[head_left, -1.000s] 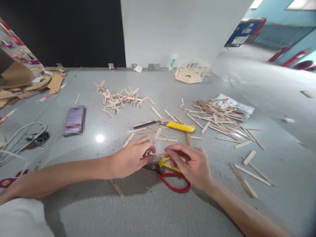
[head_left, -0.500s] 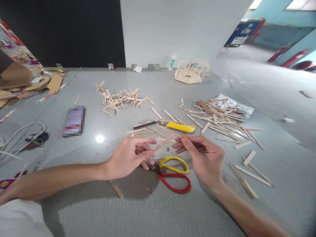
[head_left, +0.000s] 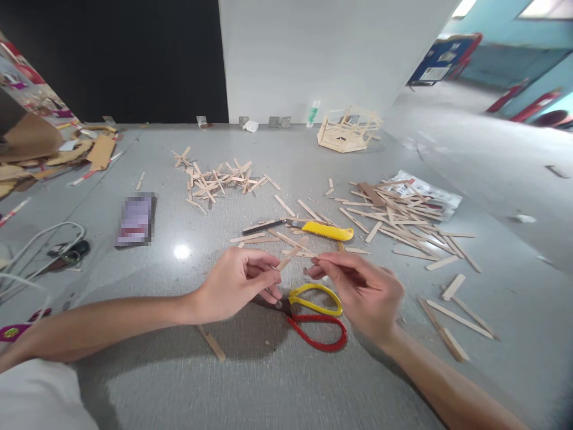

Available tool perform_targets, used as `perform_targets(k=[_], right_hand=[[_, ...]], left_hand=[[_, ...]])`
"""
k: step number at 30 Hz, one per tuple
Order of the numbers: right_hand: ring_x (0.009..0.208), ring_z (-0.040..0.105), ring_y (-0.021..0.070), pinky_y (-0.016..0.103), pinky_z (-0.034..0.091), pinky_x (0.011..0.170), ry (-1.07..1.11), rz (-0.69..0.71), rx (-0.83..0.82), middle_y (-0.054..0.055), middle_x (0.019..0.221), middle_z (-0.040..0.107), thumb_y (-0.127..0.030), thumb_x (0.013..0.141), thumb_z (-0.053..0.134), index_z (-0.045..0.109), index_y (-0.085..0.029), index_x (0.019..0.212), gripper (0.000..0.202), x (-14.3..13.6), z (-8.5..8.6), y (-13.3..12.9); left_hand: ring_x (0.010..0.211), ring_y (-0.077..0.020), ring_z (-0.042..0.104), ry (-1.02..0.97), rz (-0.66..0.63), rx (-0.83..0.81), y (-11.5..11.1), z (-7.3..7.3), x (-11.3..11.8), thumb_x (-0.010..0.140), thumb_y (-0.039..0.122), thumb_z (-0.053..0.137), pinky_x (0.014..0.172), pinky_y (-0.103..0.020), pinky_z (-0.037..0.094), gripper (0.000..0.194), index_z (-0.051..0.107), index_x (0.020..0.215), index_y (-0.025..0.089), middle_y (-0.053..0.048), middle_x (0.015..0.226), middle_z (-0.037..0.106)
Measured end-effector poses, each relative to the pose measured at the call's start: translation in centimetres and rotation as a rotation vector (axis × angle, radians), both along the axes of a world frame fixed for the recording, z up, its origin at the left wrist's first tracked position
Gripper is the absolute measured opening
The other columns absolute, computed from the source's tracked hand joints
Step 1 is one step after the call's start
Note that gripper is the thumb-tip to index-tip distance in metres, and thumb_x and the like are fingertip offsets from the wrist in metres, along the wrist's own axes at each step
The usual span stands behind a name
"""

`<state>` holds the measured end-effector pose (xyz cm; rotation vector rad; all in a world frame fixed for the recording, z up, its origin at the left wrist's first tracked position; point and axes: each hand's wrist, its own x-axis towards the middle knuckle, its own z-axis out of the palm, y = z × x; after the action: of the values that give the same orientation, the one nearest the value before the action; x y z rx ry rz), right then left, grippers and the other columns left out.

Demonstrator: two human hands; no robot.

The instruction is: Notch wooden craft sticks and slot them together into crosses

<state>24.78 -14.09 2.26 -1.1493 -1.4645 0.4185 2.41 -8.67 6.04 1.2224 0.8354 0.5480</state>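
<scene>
My left hand [head_left: 246, 278] pinches a flat wooden craft stick [head_left: 295, 252] between thumb and fingers, its free end pointing up and to the right. Just right of it, my right hand [head_left: 360, 286] has thumb and fingertips pressed together; whatever they may hold is not clear. Under and between the hands lie scissors [head_left: 316, 318] with one yellow and one red handle, their blades partly hidden by my left hand. Beyond the fingertips rests a yellow utility knife [head_left: 326, 230], with several loose sticks around it.
Short stick pieces [head_left: 219, 179] lie heaped behind, and longer sticks [head_left: 394, 209] pile up at right by a plastic packet [head_left: 443, 203]. At the back stand a stick-built frame [head_left: 342, 140] and a glue tube [head_left: 313, 113]. A blurred-out purple item [head_left: 135, 220] and cables [head_left: 67, 230] are at left.
My right hand has moved slightly down and left, its fingertips drawing closer together. The stick in my left hand has tilted more upright.
</scene>
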Motion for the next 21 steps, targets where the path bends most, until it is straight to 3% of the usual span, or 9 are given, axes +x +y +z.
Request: perform_targets(k=[2, 5, 9, 15, 17, 21], right_hand=[[0.065, 0.077, 0.0141, 0.025, 0.064, 0.065, -0.054, 0.001, 0.014, -0.002, 0.077, 0.080, -0.009, 0.094, 0.070, 0.077, -0.024, 0.099, 0.017, 0.0, 0.0, -0.1], [0.065, 0.077, 0.0134, 0.023, 0.064, 0.065, -0.072, 0.031, 0.009, -0.002, 0.078, 0.080, -0.007, 0.095, 0.069, 0.076, -0.024, 0.099, 0.019, 0.1, -0.1, -0.1], [0.067, 0.078, 0.0140, 0.023, 0.063, 0.065, -0.112, 0.112, 0.003, -0.002, 0.081, 0.080, -0.006, 0.095, 0.068, 0.075, -0.024, 0.097, 0.019, 0.0, -0.2, -0.1], [0.067, 0.078, 0.0137, 0.022, 0.063, 0.066, -0.134, 0.148, 0.001, -0.001, 0.082, 0.080, -0.006, 0.095, 0.066, 0.074, -0.024, 0.097, 0.020, -0.3, -0.1, -0.1], [0.066, 0.078, 0.0145, 0.024, 0.063, 0.064, -0.135, 0.152, -0.001, 0.000, 0.081, 0.080, -0.008, 0.095, 0.067, 0.075, -0.023, 0.096, 0.017, -0.4, -0.2, 0.0], [0.067, 0.078, 0.0171, 0.028, 0.064, 0.065, -0.139, 0.163, -0.035, 0.001, 0.082, 0.081, -0.013, 0.095, 0.068, 0.077, -0.023, 0.092, 0.015, -0.5, -0.4, 0.0]], left_hand=[[0.067, -0.0161, 0.076, 0.004, 0.004, -0.032, -0.1, 0.1, 0.0, 0.088, 0.024, 0.076, 0.065, -0.025, 0.066, 0.019, 0.065, 0.098, 0.011, -0.002, 0.070, 0.071], [0.066, -0.0190, 0.077, -0.009, 0.010, -0.103, -0.3, 0.2, -0.1, 0.087, 0.021, 0.078, 0.062, -0.028, 0.066, 0.040, 0.052, 0.117, 0.015, -0.002, 0.076, 0.073], [0.067, -0.0176, 0.076, -0.041, -0.104, -0.152, -0.4, 0.0, -0.1, 0.087, 0.020, 0.078, 0.061, -0.027, 0.064, 0.057, 0.042, 0.131, 0.016, -0.003, 0.077, 0.074], [0.068, -0.0146, 0.073, -0.050, -0.224, -0.170, -0.1, -0.6, -0.1, 0.086, 0.031, 0.080, 0.060, -0.024, 0.063, 0.030, 0.062, 0.099, 0.011, -0.006, 0.082, 0.073], [0.065, -0.0125, 0.071, -0.057, -0.252, -0.176, 0.0, -0.8, 0.0, 0.083, 0.037, 0.083, 0.057, -0.023, 0.062, 0.033, 0.064, 0.090, 0.011, -0.005, 0.082, 0.071], [0.062, -0.0124, 0.069, -0.085, -0.292, -0.216, -0.2, -1.2, 0.2, 0.085, 0.052, 0.080, 0.050, -0.022, 0.060, 0.045, 0.062, 0.093, 0.011, -0.004, 0.082, 0.068]])
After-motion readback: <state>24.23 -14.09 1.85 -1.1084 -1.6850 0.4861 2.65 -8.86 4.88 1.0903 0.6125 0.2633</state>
